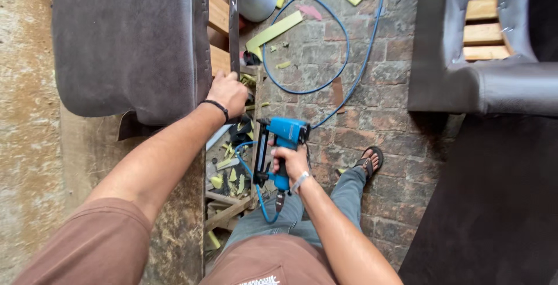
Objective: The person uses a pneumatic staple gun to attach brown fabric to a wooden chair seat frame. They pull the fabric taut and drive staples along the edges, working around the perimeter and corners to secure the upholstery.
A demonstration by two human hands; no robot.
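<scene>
- The landmark is the dark grey upholstered sofa piece (pixel 131 41), lying on a worn counter (pixel 87 157) and seen from above.
- The left hand (pixel 228 92) rests at the sofa piece's right edge, fingers pressed on the fabric where it wraps toward the wooden frame (pixel 218 15); its grip is narrow, pinching or pinning the cloth, though the fingertips are partly hidden.
- The right hand (pixel 289 163) is just below and right of that edge, its grip wrapped full around the handle of a blue pneumatic staple gun (pixel 279 145). The gun's nose is held clear of the fabric.
- A blue air hose (pixel 325 81) loops over the brick floor (pixel 378 122) to the right of the sofa piece, among yellow-green foam scraps (pixel 273 30).
- Judged from this, the step in hand looks like fastening the cover to the frame: cloth held taut, tool ready.
- The next move would call for bringing the gun's nose flat against the edge beside the left hand, with those fingers kept out of the line of fire and the cloth kept tight.
</scene>
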